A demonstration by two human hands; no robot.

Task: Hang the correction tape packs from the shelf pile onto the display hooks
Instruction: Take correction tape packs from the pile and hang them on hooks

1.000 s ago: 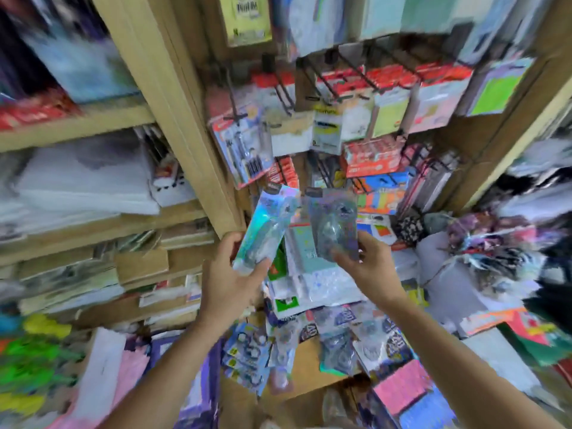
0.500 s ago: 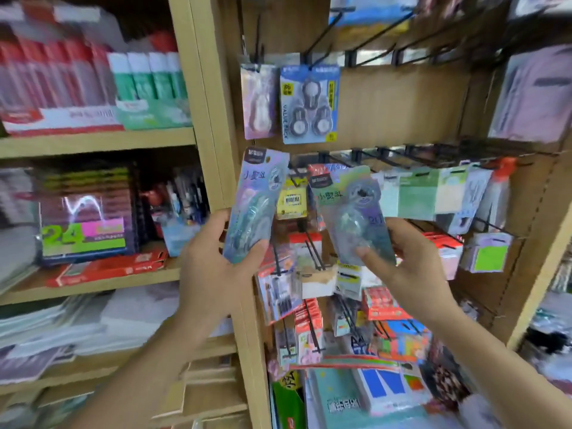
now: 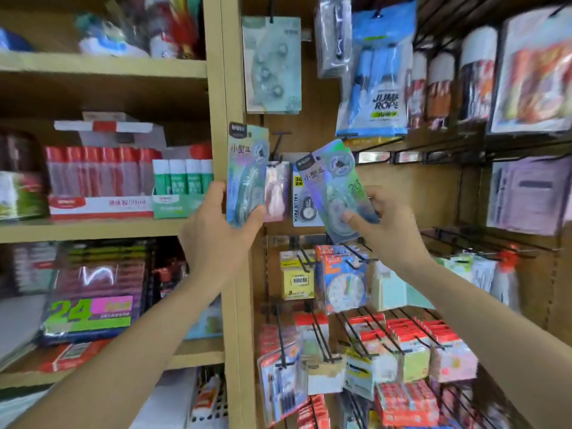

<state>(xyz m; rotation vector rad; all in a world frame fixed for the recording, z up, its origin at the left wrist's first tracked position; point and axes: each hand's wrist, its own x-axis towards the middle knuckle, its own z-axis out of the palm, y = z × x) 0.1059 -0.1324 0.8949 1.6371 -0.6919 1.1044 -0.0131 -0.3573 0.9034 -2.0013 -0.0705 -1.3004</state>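
My left hand (image 3: 216,233) grips a holographic correction tape pack (image 3: 246,174) by its lower end, held upright against the shelf post. In my right hand (image 3: 383,224) is a second holographic correction tape pack (image 3: 334,187), tilted left, with the thumb pressed on its blister. Both packs are raised in front of a row of black display hooks (image 3: 433,156). Behind them hang a pink pack (image 3: 277,193) and a blue value pack (image 3: 301,202). The shelf pile is out of view.
A wooden post (image 3: 229,88) splits the left shelves of glue sticks (image 3: 102,174) from the hook panel. A jump rope pack (image 3: 377,72) and a green tape pack (image 3: 272,63) hang above. Sticky notes (image 3: 411,351) crowd the lower hooks.
Both hands rose from the shelf pile up to the hook row, each carrying its pack. The view tilted upward, so the pile dropped out of sight.
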